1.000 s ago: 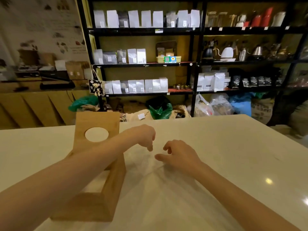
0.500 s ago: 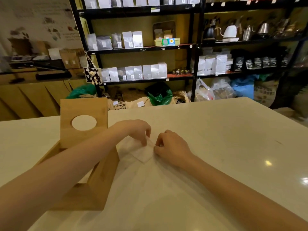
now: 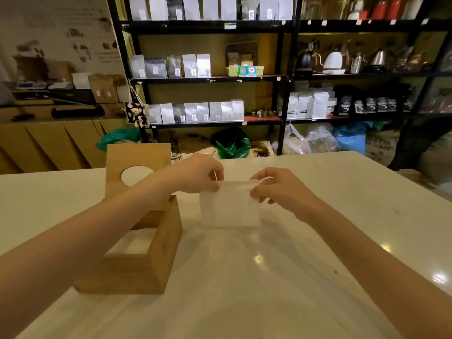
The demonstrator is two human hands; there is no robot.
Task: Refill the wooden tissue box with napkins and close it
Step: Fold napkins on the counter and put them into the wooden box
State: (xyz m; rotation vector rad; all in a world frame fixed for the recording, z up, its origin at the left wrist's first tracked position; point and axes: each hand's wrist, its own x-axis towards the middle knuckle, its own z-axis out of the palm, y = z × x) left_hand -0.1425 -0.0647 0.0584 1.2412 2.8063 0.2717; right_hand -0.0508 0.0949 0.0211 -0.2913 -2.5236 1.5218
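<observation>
A wooden tissue box [image 3: 156, 255] stands on the white table at the left, with its lid [image 3: 138, 167] raised upright at the back; the lid has a round hole. White napkins show inside the box. A white napkin [image 3: 230, 206] hangs above the table just right of the box. My left hand [image 3: 198, 173] pinches its top left corner and my right hand [image 3: 281, 189] pinches its top right corner. My left forearm crosses over the box.
The white table [image 3: 318, 241] stretches to the right and toward me, with its far edge behind the hands. Beyond it stand black shelves [image 3: 283, 77] with bags and kettles, and plastic bags lie on the floor.
Both hands pinched a napkin lying flat on the table and lifted it; it now hangs upright between them. The view has tilted slightly.
</observation>
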